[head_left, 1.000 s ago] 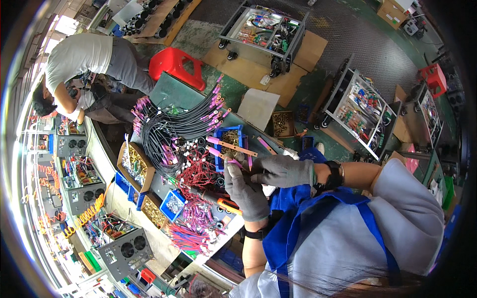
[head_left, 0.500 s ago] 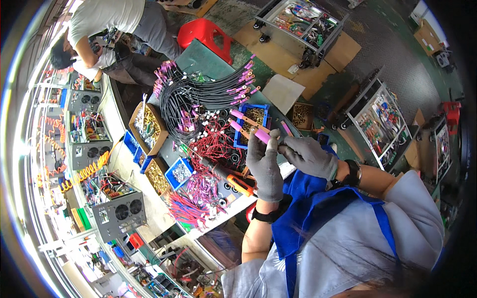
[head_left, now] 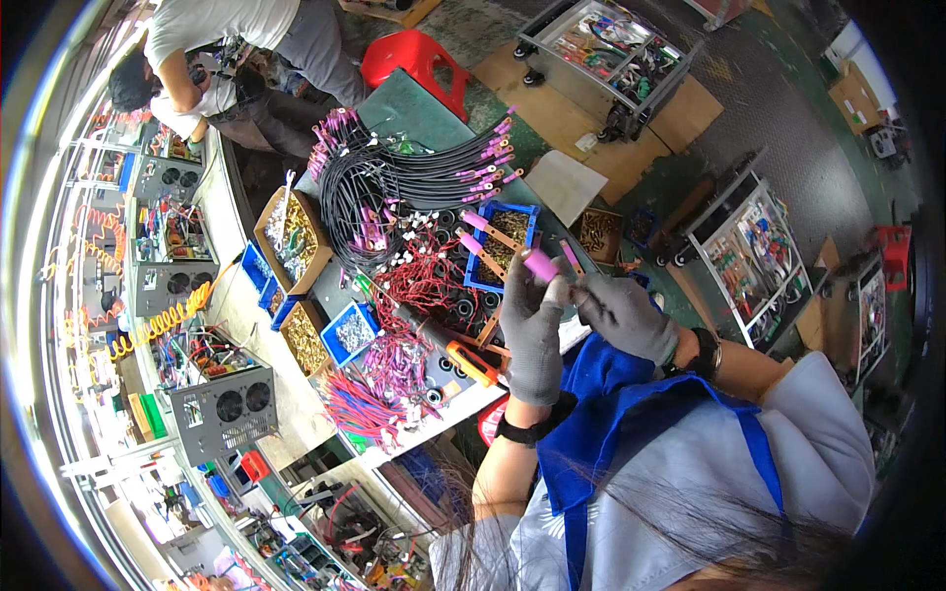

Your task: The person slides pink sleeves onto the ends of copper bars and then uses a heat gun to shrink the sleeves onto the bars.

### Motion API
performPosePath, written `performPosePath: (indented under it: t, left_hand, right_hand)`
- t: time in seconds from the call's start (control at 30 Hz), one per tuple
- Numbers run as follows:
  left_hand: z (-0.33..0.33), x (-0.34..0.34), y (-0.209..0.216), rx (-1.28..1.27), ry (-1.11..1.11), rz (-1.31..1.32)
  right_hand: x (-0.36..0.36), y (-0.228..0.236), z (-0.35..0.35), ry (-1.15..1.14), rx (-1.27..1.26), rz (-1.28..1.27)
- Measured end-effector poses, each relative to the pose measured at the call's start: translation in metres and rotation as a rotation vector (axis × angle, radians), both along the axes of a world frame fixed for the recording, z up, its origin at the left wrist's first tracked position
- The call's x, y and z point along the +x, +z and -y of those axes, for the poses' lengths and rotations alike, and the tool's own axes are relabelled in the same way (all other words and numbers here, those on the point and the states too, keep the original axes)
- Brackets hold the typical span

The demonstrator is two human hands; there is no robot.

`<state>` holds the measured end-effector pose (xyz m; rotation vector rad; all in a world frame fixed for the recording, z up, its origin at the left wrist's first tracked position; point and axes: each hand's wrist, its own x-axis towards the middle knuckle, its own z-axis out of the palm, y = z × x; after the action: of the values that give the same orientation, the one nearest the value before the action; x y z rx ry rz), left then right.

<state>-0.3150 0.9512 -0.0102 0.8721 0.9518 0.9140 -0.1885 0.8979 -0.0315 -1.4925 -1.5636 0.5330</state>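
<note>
My left hand [head_left: 533,340], in a grey knitted glove, is closed around a pink sleeved piece [head_left: 540,264] between thumb and fingers. Close beside it, my right hand [head_left: 631,317], gloved the same way, has its fingertips pinched together; what they grip is hidden. Just beyond my left fingers, copper strips with pink sleeved ends [head_left: 473,240] lie across a blue bin [head_left: 533,211] of small brass-coloured parts. An orange-and-black handled tool [head_left: 471,362] rests left of my left wrist.
A bundle of black cables [head_left: 345,192] with pink ends covers the far bench. Red wires [head_left: 434,281] lie nearer, beside a cardboard bin [head_left: 320,258] of small parts. A red stool [head_left: 394,57], wheeled carts [head_left: 591,74] and a bending person [head_left: 222,25] are farther off.
The pink piece has turned slightly and sits more upright in my left fingers. My right hand has shifted a little right and down. The whole view has tilted slightly.
</note>
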Motion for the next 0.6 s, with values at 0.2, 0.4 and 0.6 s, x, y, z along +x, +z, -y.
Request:
performPosePath:
  t: [0.2,0.4,0.6]
  left_hand:
    - [-0.035,-0.054,-0.054,0.143,0.093,-0.318]
    - [-0.082,-0.063,-0.103,0.081,0.038,-0.675]
    - [-0.098,-0.04,-0.095,0.052,-0.093,-0.876]
  right_hand:
    - [0.029,-0.015,0.002,-0.233,-0.435,-0.749]
    - [0.026,-0.059,-0.062,-0.049,-0.484,-0.884]
    - [0.004,-0.086,-0.138,-0.076,-0.42,-0.124]
